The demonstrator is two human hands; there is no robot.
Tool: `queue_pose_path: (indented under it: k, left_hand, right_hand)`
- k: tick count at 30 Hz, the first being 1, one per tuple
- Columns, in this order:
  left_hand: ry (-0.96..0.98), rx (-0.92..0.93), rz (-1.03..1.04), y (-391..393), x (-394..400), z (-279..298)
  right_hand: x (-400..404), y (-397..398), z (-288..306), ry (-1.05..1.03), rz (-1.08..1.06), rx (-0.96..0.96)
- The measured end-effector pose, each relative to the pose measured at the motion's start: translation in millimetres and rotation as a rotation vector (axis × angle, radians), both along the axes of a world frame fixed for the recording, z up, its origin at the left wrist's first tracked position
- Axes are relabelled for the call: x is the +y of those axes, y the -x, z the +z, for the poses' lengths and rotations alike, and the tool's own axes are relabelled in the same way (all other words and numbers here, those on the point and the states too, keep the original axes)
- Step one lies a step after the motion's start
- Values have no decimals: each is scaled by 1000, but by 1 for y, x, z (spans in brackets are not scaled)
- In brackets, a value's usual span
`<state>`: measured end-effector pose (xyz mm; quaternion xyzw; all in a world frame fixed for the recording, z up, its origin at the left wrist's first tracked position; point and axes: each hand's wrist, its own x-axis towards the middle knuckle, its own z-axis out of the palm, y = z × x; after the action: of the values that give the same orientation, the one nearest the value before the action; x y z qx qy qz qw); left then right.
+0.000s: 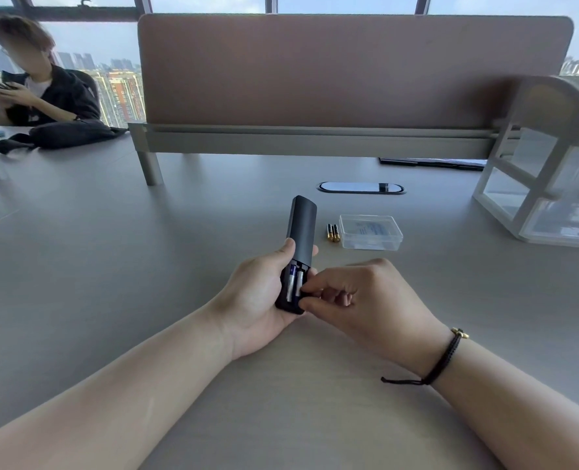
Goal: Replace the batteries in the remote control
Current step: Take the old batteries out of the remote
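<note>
My left hand (259,293) grips a black remote control (301,228) back side up, above the grey table (111,266). Its cover is slid away from me, baring the battery bay near my palm. Two silver and blue batteries (294,283) lie side by side in the bay. My right hand (359,300) reaches in from the right; thumb and forefinger pinch at the near end of the right battery. Two black and gold batteries (332,232) lie on the table just right of the remote.
A clear plastic box (371,231) sits beside the loose batteries. A white drawer organizer (546,184) stands at the right. A brown desk divider (349,69) spans the back, with a cable grommet (361,188) before it. Another person (43,93) sits far left with a phone.
</note>
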<state>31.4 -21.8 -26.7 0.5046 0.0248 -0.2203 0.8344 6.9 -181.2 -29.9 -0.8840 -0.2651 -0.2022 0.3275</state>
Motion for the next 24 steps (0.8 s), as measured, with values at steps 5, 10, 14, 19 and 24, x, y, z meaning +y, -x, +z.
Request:
queue_pose_path:
  k: [5, 10, 14, 19, 24]
  left_hand:
    - [25, 22, -11, 1, 0, 0]
    - [60, 40, -19, 1, 1, 1]
    - [71, 30, -26, 1, 1, 2]
    - [51, 13, -22, 2, 1, 3]
    - [4, 7, -6, 2, -1, 3]
  right_hand:
    - [0, 1, 5, 64, 35, -66]
    - [3, 1, 7, 183, 22, -194]
    - [6, 4, 10, 253, 15, -297]
    - [11, 6, 6, 308, 4, -364]
    - [17, 9, 4, 332, 30, -364]
